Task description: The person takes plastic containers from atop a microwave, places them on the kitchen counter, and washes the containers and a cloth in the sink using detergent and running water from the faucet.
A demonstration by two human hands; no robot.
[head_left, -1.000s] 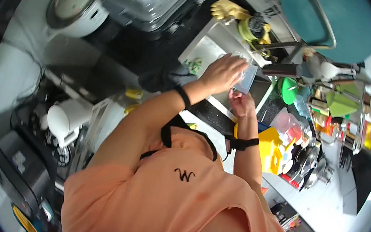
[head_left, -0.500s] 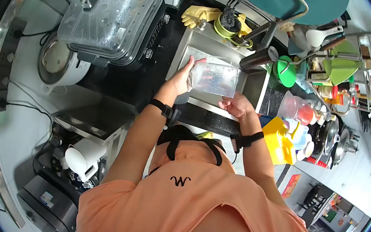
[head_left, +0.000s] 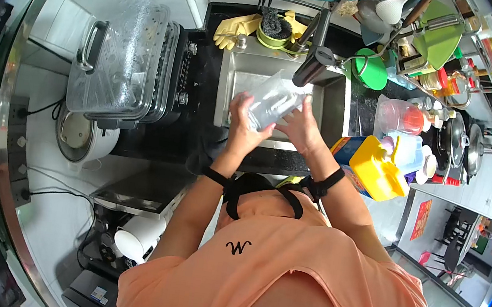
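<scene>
Clear plastic container [head_left: 273,105], boxy and thin-walled, was tilted over the smooth metal sink [head_left: 333,100], near the dark cylindrical tap [head_left: 314,65]. Fingers of my left hand [head_left: 244,126] grasped its near end; those of my right hand [head_left: 303,127] were spread at its right side, grip unclear to me. Wrinkled yellow gloves [head_left: 235,28] lay behind the sink.
</scene>
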